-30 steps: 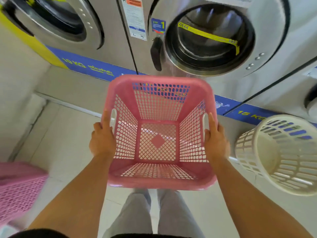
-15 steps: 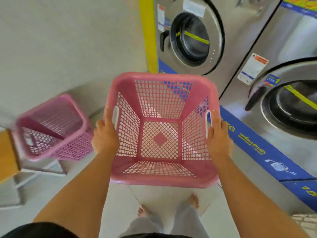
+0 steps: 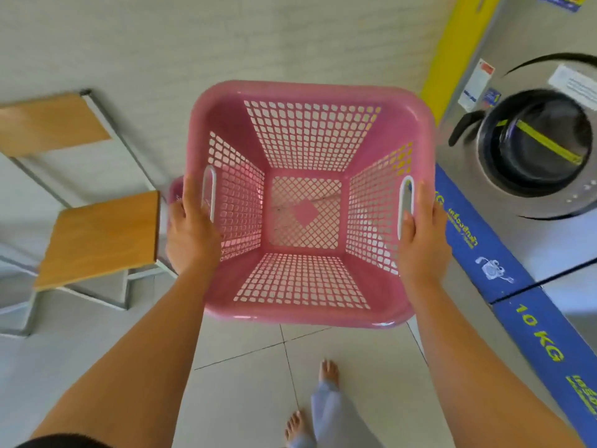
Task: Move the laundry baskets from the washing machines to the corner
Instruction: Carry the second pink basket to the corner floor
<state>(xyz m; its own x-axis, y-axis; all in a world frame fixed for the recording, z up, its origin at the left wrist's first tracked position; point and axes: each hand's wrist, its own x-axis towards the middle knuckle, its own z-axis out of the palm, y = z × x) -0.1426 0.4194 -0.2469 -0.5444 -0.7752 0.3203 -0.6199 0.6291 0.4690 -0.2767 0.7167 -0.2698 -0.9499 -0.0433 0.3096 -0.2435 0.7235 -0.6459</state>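
I hold an empty pink square laundry basket [image 3: 307, 137] in the air in front of me, seen from above. My left hand [image 3: 190, 234] grips its left handle slot and my right hand [image 3: 423, 237] grips the right one. A small pink edge of a second basket [image 3: 176, 189] peeks out behind my left hand; the rest of it is hidden under the basket I carry. A steel washing machine [image 3: 533, 150] with a round dark door stands at the right, labelled 10 KG on a blue strip.
A wooden chair with a metal frame [image 3: 97, 234] stands at the left against the pale wall [image 3: 226, 37]. A yellow strip [image 3: 452, 53] marks the end of the machine row. Tiled floor [image 3: 245, 376] lies below, with my bare feet on it.
The view has swung left, away from the machines toward the wall. The second pink basket, fully visible earlier at the left, now lies almost hidden beneath the carried basket. The chair has come into view.
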